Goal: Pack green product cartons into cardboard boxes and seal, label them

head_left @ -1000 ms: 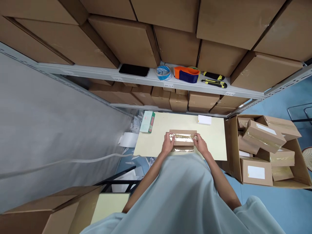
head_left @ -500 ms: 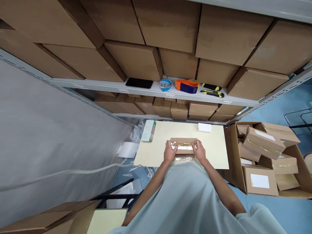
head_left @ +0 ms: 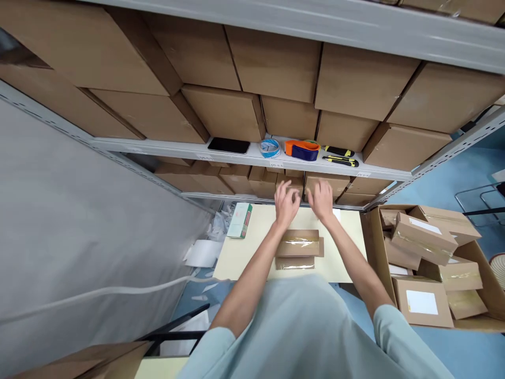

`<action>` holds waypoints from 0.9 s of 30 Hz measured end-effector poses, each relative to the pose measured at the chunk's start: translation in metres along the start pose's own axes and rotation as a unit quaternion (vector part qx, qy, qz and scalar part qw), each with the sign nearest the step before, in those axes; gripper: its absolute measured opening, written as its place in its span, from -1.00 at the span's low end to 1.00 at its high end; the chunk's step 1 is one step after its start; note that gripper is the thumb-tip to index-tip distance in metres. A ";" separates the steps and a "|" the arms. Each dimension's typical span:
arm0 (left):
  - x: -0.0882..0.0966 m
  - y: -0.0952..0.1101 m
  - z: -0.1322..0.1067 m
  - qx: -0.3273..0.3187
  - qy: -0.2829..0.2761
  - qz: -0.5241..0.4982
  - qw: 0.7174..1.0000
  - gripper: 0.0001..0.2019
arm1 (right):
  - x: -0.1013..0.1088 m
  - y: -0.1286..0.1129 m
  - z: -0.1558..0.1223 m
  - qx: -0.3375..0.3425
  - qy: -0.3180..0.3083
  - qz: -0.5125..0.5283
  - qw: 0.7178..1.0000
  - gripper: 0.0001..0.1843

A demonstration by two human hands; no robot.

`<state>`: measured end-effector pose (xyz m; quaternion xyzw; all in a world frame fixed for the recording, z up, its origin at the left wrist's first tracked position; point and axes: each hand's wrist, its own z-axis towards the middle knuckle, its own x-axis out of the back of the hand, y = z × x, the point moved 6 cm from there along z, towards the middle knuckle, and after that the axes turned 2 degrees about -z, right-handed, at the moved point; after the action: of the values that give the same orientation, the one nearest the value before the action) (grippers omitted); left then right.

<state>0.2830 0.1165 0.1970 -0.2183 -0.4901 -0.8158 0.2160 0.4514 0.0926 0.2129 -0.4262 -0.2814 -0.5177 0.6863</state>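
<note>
A brown cardboard box (head_left: pixel 298 248) with clear tape across it lies on the pale yellow table (head_left: pixel 256 252), its flaps showing along the near and right sides. Beyond it, my left hand (head_left: pixel 286 202) is raised near the lower shelf, fingers apart and holding nothing. My right hand (head_left: pixel 321 199) is lifted beside it at the same height, also with spread fingers and nothing in it. Both are in front of the small boxes (head_left: pixel 236 179) on the lower shelf. Behind my right hand, a white label stack (head_left: pixel 336 213) on the table is mostly hidden.
On the upper shelf are a black phone (head_left: pixel 229 145), a blue-white tape roll (head_left: pixel 270 148), an orange-blue tape dispenser (head_left: pixel 302 150) and yellow-black utility knives (head_left: pixel 340 160). A green-white carton (head_left: pixel 240 220) stands at the table's left. Right is a large carton (head_left: pixel 389 273) of labelled boxes.
Both hands have let go of the taped box and moved forward and up toward the lower shelf, opening their fingers. The box stays on the table. The view has tilted up a little.
</note>
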 end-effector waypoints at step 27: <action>0.062 0.032 0.037 -0.034 0.142 -0.095 0.985 -0.72 | 0.012 -0.003 0.087 0.040 -0.077 0.006 0.996 -0.68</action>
<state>0.2559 0.1271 0.2701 -0.0597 -0.4451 -0.8715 0.1969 0.4574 0.1628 0.2649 -0.4387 -0.3515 -0.4679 0.6819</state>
